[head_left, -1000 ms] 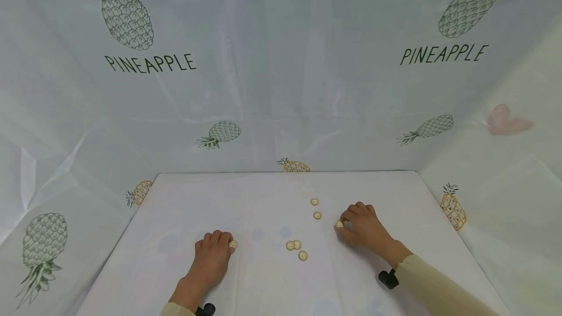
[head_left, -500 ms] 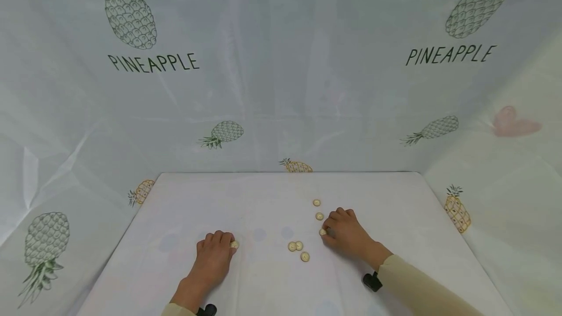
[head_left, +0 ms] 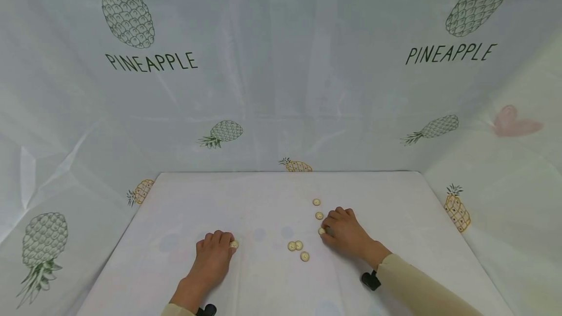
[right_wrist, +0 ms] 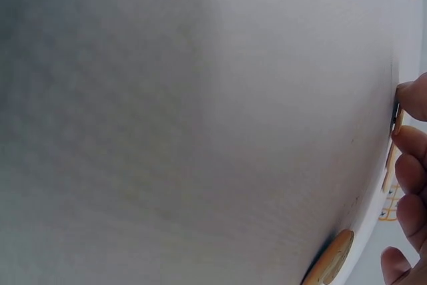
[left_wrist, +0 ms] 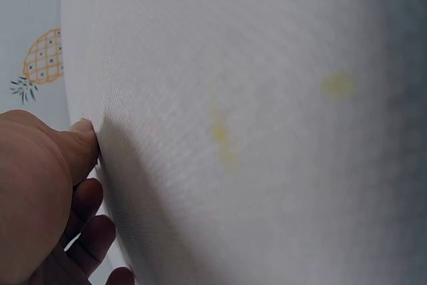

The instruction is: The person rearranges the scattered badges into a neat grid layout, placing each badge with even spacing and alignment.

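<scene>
Small round tan wooden discs lie on the white-covered table. At the left, my left hand rests low on the cloth, thumb and index finger pinching one disc. In the left wrist view the thumb meets the cloth, and the disc is hidden. My right hand pinches another disc between thumb and index finger, just nearer to me than a loose disc. The right wrist view shows that pinched disc edge-on at the fingertips.
A farther disc continues the line. Between the hands lie two touching discs and a single disc nearer to me. A pineapple-printed curtain stands behind and beside the table. Both wrists carry black cameras.
My right hand has slid left and slightly toward me with its disc, stopping beside the two back discs; it barely moves over the last half second. The left hand stays in place.
</scene>
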